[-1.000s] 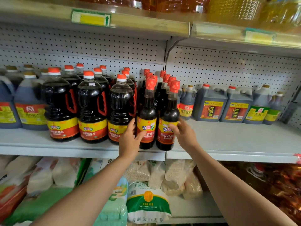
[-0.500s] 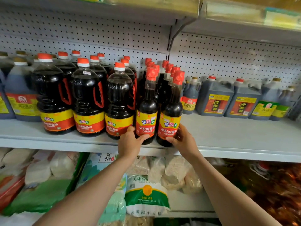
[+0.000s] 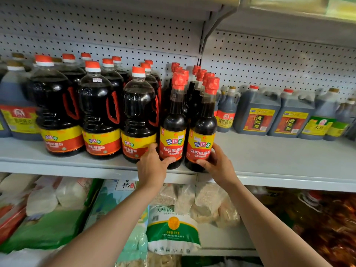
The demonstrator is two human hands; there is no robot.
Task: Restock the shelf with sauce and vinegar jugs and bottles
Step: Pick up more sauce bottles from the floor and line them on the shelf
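On the grey metal shelf (image 3: 269, 157) w/ pegboard back, two slim dark glass sauce bottles w/ red caps stand at the front lip, left hand (image 3: 152, 168) curled round one (image 3: 173, 130), right hand (image 3: 217, 164) round the other (image 3: 202, 135), fingers clamped low, so a nudge could tip them off.

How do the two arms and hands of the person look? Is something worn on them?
Both forearms are bare up to the picture's lower edge: no sleeve shows. The left hand and the right hand wear no glove, and no ring, watch or bracelet is visible. The fingernails look short and unpainted.
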